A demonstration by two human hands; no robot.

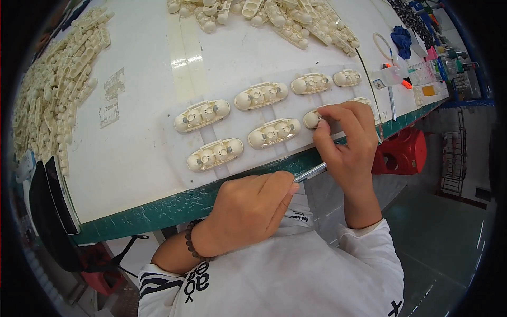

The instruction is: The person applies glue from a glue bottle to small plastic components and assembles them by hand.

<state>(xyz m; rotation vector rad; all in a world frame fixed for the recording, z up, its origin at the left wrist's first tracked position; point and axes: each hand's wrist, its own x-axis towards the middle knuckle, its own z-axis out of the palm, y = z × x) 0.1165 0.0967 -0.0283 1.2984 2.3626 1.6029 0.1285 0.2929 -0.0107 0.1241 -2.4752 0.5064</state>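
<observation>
Two rows of oblong cream plastic housings (274, 132) with round domes lie along a pale strip (174, 153) near the table's front edge. My right hand (351, 137) is over the right end of the nearer row. Its thumb and forefinger pinch the end of one cream housing (311, 120), whose rest is hidden by my fingers. My left hand (248, 206) is closed around a slim metal tool with a knurled shaft (310, 173), held just off the green table edge. The shaft points toward my right hand; its working end cannot be made out.
Loose cream parts are heaped at the far side (285, 24) and along the left (63, 79). A dark-framed device (62, 195) stands at the left front corner. Bottles (391, 75) and a blue glove (401, 41) lie at right. A red stool (404, 152) stands beyond the green edge (158, 211).
</observation>
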